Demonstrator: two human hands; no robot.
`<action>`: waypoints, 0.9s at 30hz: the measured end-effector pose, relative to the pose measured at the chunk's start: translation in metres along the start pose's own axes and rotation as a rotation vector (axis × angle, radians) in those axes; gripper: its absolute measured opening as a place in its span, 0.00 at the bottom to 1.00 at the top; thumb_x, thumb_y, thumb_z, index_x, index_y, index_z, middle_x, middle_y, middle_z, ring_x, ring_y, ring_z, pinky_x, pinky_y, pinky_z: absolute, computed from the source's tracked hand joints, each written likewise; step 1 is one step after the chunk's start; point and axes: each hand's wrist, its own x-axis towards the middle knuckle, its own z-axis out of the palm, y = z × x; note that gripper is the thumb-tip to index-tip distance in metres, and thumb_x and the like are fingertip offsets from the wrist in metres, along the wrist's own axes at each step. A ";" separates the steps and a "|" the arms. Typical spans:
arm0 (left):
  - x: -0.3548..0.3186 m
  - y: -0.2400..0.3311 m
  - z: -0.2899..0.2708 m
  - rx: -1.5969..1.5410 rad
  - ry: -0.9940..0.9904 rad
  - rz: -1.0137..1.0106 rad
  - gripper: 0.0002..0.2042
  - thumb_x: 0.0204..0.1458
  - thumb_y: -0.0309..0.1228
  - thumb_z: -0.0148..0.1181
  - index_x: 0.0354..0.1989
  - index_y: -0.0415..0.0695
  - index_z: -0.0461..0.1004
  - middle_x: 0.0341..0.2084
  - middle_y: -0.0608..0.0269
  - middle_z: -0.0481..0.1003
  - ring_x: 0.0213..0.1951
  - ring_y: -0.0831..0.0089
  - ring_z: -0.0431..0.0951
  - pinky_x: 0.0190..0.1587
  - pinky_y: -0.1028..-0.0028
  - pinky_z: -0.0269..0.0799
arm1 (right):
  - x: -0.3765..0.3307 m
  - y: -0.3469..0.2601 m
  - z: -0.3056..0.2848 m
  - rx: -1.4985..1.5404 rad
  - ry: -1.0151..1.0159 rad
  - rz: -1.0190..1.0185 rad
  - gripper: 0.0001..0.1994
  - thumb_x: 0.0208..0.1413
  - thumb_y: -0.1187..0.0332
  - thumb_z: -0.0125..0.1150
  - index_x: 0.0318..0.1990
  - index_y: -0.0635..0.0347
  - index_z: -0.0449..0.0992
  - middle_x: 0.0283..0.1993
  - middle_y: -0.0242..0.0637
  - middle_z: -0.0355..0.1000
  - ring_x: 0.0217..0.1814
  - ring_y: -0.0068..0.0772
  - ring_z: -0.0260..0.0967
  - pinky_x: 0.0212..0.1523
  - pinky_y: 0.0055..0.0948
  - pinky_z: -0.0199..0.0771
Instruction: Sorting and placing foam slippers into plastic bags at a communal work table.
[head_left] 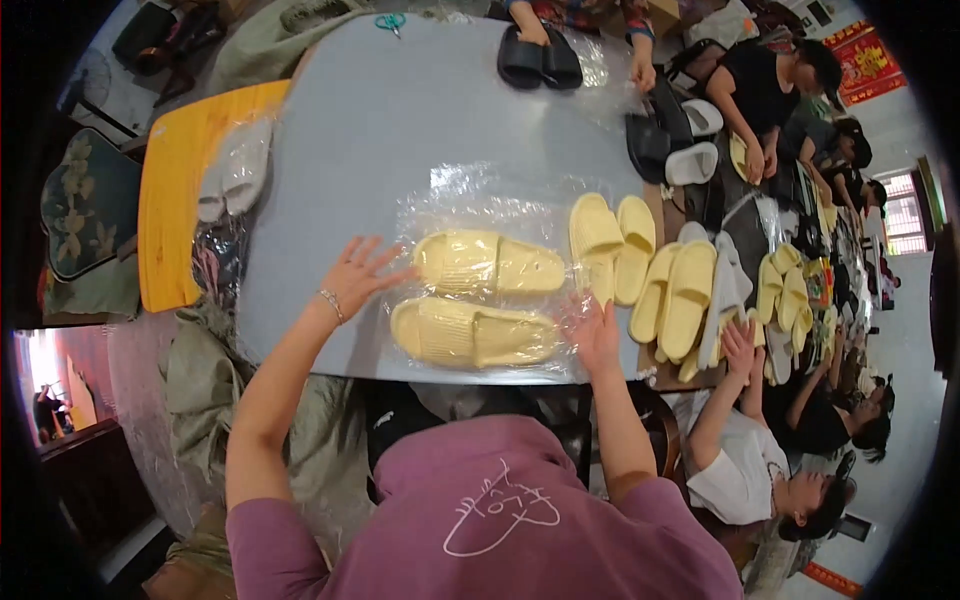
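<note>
A pair of pale yellow slippers (470, 332) lies side by side on the grey table, toes to the left, inside a clear plastic bag (480, 209). My left hand (362, 272) is open, its fingers spread beside the toe end of the farther slipper. At the heel end, my right hand (597, 340) has its palm turned up and fingers stretched out, next to the bag's right edge. Some film overlaps its fingertips, so the exact contact is hard to make out. Just beyond that hand is another yellow pair (598, 235), outside the bag.
More yellow slippers (688, 290) and grey ones are lined up on the right. A bagged white pair (245, 170) sits on the yellow board (170, 200) at left. Across the table (360, 130), another person's hand touches black slippers (540, 62). Green scissors (391, 22) lie far back.
</note>
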 end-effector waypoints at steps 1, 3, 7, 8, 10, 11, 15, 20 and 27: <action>-0.010 0.003 0.018 0.118 -0.047 -0.101 0.28 0.40 0.21 0.51 0.54 0.59 0.66 0.47 0.62 0.67 0.48 0.62 0.67 0.53 0.62 0.63 | -0.007 0.002 -0.022 0.001 0.014 0.002 0.25 0.61 0.50 0.39 0.57 0.58 0.59 0.52 0.43 0.61 0.55 0.43 0.59 0.56 0.38 0.59; -0.030 0.029 0.058 -0.009 -0.194 -0.355 0.26 0.44 0.20 0.50 0.56 0.53 0.64 0.53 0.56 0.63 0.53 0.57 0.64 0.56 0.61 0.59 | 0.001 0.013 -0.085 -0.589 0.420 -0.226 0.17 0.61 0.58 0.44 0.51 0.61 0.65 0.45 0.39 0.65 0.49 0.37 0.62 0.51 0.31 0.62; -0.033 0.110 0.079 -0.569 0.137 -0.851 0.22 0.50 0.25 0.49 0.57 0.42 0.61 0.54 0.50 0.61 0.55 0.52 0.60 0.58 0.62 0.56 | -0.029 0.020 -0.059 -1.435 0.487 -0.833 0.11 0.53 0.70 0.54 0.41 0.67 0.67 0.40 0.40 0.64 0.42 0.33 0.63 0.44 0.28 0.62; -0.028 0.125 0.080 -0.607 0.170 -0.787 0.21 0.52 0.28 0.49 0.56 0.38 0.61 0.53 0.46 0.61 0.54 0.50 0.61 0.57 0.62 0.56 | -0.033 0.021 -0.047 -1.545 0.524 -0.848 0.11 0.51 0.71 0.56 0.40 0.67 0.68 0.38 0.42 0.67 0.40 0.36 0.66 0.41 0.28 0.65; -0.018 0.141 0.088 -0.535 0.094 -0.757 0.22 0.52 0.29 0.49 0.56 0.38 0.60 0.53 0.45 0.61 0.54 0.50 0.61 0.58 0.62 0.56 | -0.032 0.031 -0.054 -1.468 0.520 -0.674 0.10 0.51 0.70 0.56 0.39 0.67 0.68 0.35 0.42 0.68 0.37 0.37 0.67 0.38 0.29 0.66; -0.016 0.144 0.095 -0.466 0.025 -0.723 0.23 0.52 0.30 0.50 0.57 0.38 0.59 0.53 0.44 0.61 0.54 0.50 0.61 0.58 0.61 0.56 | -0.029 0.037 -0.061 -1.388 0.513 -0.509 0.10 0.51 0.70 0.56 0.38 0.66 0.69 0.32 0.41 0.69 0.35 0.38 0.68 0.35 0.30 0.66; -0.024 0.138 0.127 -0.365 0.029 -0.919 0.29 0.49 0.37 0.55 0.59 0.38 0.57 0.56 0.44 0.58 0.56 0.50 0.59 0.58 0.63 0.56 | -0.028 0.058 -0.092 -0.875 0.406 0.082 0.12 0.55 0.61 0.52 0.37 0.62 0.70 0.27 0.38 0.71 0.30 0.36 0.69 0.30 0.30 0.69; -0.022 0.113 0.131 -0.472 -0.024 -1.062 0.29 0.43 0.40 0.60 0.54 0.41 0.62 0.50 0.45 0.63 0.52 0.51 0.62 0.54 0.61 0.59 | -0.039 0.047 -0.055 -0.057 -0.119 0.284 0.16 0.54 0.67 0.49 0.48 0.65 0.67 0.35 0.43 0.72 0.40 0.38 0.71 0.43 0.33 0.69; -0.018 0.092 0.146 -0.541 -0.228 -1.251 0.21 0.44 0.41 0.58 0.45 0.44 0.68 0.43 0.52 0.69 0.45 0.54 0.69 0.48 0.60 0.64 | -0.011 0.043 -0.061 -0.513 -0.081 -0.038 0.25 0.46 0.69 0.57 0.54 0.66 0.64 0.52 0.47 0.67 0.58 0.47 0.61 0.57 0.39 0.60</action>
